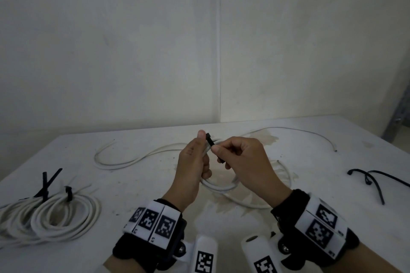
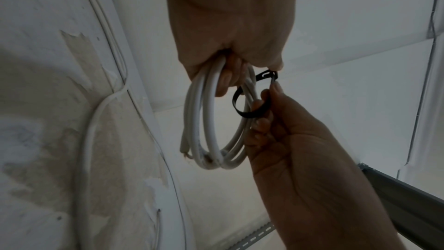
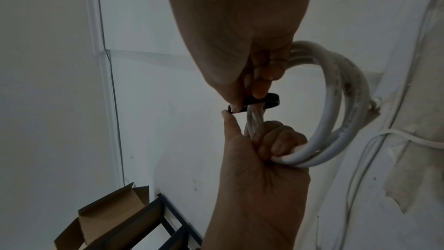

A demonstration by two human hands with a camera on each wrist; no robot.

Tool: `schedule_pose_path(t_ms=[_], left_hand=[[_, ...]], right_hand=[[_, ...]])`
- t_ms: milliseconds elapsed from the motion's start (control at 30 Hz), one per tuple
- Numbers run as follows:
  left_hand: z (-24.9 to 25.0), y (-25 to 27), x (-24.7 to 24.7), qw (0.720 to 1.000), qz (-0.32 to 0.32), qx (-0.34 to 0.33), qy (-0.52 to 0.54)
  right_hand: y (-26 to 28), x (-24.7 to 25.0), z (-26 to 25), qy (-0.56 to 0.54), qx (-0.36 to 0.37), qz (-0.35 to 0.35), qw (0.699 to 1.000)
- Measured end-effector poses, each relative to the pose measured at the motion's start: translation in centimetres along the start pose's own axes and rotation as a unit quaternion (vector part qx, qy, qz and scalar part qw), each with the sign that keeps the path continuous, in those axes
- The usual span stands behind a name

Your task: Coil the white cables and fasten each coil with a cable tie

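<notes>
Left hand (image 1: 193,168) clenches small white coil (image 2: 211,121) above table (image 1: 155,186) middle. Right hand (image 1: 241,159) pinches black tie (image 2: 242,107) looped round it. Two tied coils (image 1: 55,213) near left. One loose cable (image 1: 137,157) far. Two spare ties (image 1: 375,179) right.

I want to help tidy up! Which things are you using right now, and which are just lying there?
In use: left hand, right hand, white coil, black cable tie.

Lying about: tied coils, loose white cable, spare black ties, cardboard box.
</notes>
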State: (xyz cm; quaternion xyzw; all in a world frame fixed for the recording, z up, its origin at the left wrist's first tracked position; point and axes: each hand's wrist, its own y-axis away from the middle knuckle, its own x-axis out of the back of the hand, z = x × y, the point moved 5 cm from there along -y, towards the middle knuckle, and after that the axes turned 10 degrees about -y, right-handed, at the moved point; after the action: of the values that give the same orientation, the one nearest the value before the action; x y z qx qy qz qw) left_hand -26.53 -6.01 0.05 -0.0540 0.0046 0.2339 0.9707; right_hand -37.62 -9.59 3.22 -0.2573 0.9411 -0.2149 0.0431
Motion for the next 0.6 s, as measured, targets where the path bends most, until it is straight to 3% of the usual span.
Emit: schedule_pose_path(t_ms=[600], left_hand=[[0.30,-0.04,0.53,0.999,0.003,-0.022,-0.029]], right_hand=[[-0.20,-0.08,-0.32,0.015,-0.012,0.008,1.000]])
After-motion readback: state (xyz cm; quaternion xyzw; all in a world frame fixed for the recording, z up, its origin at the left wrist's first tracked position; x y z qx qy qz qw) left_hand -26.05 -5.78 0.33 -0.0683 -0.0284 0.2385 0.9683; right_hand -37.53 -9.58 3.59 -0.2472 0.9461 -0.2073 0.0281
